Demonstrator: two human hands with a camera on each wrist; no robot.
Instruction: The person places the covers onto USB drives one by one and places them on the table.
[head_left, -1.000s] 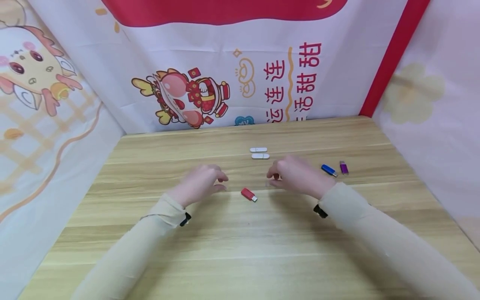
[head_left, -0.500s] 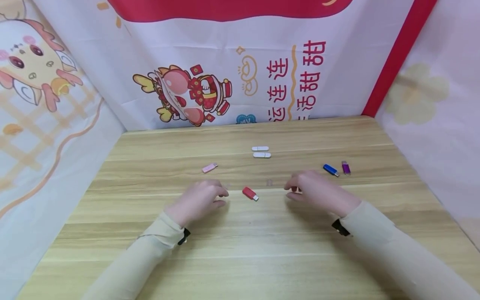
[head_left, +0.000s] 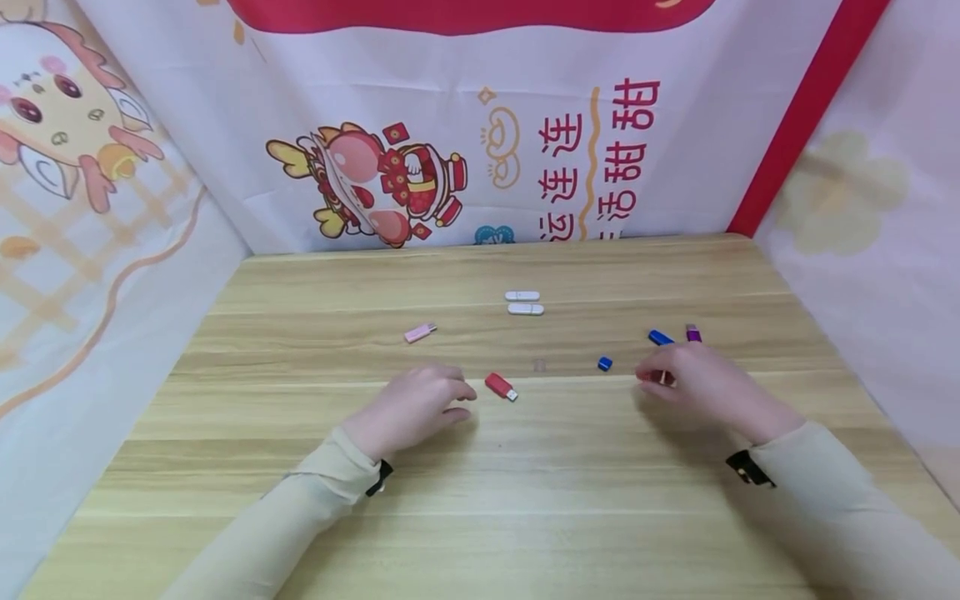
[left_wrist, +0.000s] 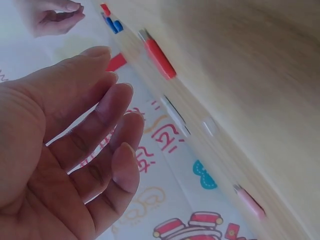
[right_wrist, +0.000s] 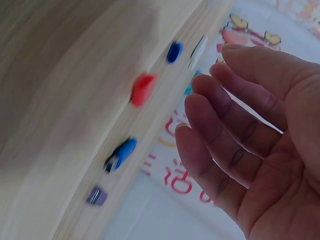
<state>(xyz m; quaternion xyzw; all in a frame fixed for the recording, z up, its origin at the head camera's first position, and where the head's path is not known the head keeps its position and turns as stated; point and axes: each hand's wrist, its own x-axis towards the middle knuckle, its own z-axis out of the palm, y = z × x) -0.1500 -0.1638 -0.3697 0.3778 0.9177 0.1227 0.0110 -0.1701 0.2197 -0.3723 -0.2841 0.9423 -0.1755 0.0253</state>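
Observation:
My left hand (head_left: pixel 416 408) hovers over the table with loosely bent fingers, holding nothing. Just right of its fingertips lies a red USB stick (head_left: pixel 497 384), its metal plug bare. My right hand (head_left: pixel 705 390) is over the right side, fingers relaxed, nothing between thumb and fingers in the right wrist view. A red cap (right_wrist: pixel 143 90) lies on the table by that hand, partly hidden behind its fingers in the head view. Left of it sits a small blue cap (head_left: pixel 604 363). The blue USB stick (head_left: pixel 660 337) and purple USB stick (head_left: pixel 693 333) lie beyond the right hand, partly covered by it.
Two white USB sticks (head_left: pixel 525 309) lie side by side toward the back of the wooden table (head_left: pixel 480 500). A pink USB stick (head_left: pixel 420 333) rests at the left, and a clear cap (head_left: pixel 539 365) near the middle. Printed cloth (head_left: pixel 420 67) walls in the back and sides.
My right hand has moved right, uncovering the clear cap, then the blue cap. My left hand has drawn slightly toward me, revealing the pink USB stick, then shifted a little right.

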